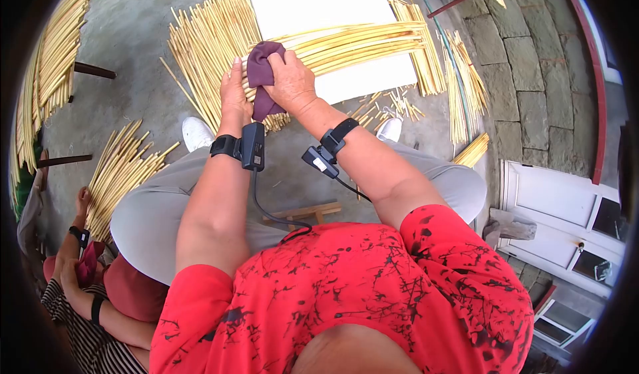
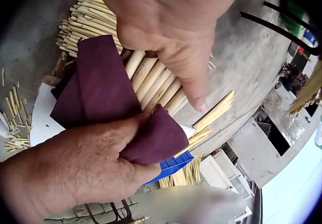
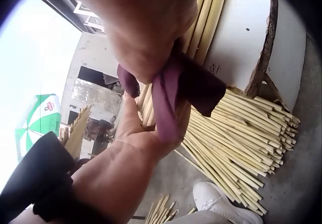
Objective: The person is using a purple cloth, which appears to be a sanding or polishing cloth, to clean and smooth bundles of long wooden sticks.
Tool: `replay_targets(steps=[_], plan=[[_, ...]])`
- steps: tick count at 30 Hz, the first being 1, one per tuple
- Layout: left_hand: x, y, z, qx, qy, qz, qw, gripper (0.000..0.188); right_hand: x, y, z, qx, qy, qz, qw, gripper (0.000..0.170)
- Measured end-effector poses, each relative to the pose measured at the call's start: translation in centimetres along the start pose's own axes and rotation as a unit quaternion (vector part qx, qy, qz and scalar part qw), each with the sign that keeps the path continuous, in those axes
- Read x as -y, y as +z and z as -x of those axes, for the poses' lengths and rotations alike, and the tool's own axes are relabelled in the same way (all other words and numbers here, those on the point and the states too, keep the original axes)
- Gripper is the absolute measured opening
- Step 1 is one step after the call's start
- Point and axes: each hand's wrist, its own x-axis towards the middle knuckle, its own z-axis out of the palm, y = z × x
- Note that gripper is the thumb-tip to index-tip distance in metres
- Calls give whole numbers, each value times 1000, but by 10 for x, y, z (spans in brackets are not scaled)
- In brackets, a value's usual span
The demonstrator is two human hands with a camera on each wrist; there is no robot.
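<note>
Several long, pale yellow peeled sticks [image 1: 363,44] lie side by side as a bundle, reaching right from my hands across a white board [image 1: 319,4]. My left hand [image 1: 234,98] grips the bundle near its left end, its thumb along one side in the left wrist view. A folded purple cloth [image 2: 100,83] wraps over the sticks. My right hand [image 1: 291,81] holds that cloth against them, with fingers and thumb bent around it. In the right wrist view, the cloth [image 3: 168,93] hangs between both hands, and the left palm lies under the stick ends.
A thick pile of sticks [image 1: 213,41] lies left of the board, with more bundles [image 1: 466,88] at right. Short offcuts [image 1: 393,104] litter the floor. Another person's arm [image 1: 120,314] is at lower left, near a stick pile [image 1: 123,174]. A small wooden stool [image 1: 309,213] stands below.
</note>
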Motion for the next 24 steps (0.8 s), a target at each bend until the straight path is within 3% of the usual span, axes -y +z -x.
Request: replay_targets(steps=[3, 6, 8, 11, 13, 15, 17, 19, 21, 24], plan=[[0, 0, -1, -45, -3, -16, 999, 36, -5, -6, -5, 43, -34, 6, 998, 40], [-2, 5, 5, -83, 34, -28, 996, 35, -55, -13, -7, -20, 0, 34, 999, 39], [3, 1, -2, -82, 41, -30, 995, 36, -96, -31, -9, -30, 98, 83, 991, 43], [7, -2, -7, -73, 51, -29, 996, 38, -175, -50, -16, -53, 176, 161, 970, 43], [9, -4, -8, -67, 52, -28, 996, 39, -216, -71, -29, 14, 271, 204, 940, 44], [10, -6, -11, -70, 56, -32, 995, 39, -239, -89, -37, 51, 304, 203, 929, 41], [10, -9, -14, -71, 56, -45, 995, 39, -248, -83, -42, 43, 291, 219, 930, 36], [8, -9, -15, -68, 55, -59, 994, 39, -205, -70, -41, 24, 264, 204, 942, 26], [7, -7, -11, -69, 57, -55, 994, 40, -148, -46, -26, -34, 146, 165, 975, 21], [9, -1, -7, -67, 61, -63, 994, 40, -67, -14, -1, -30, -31, 69, 997, 25]])
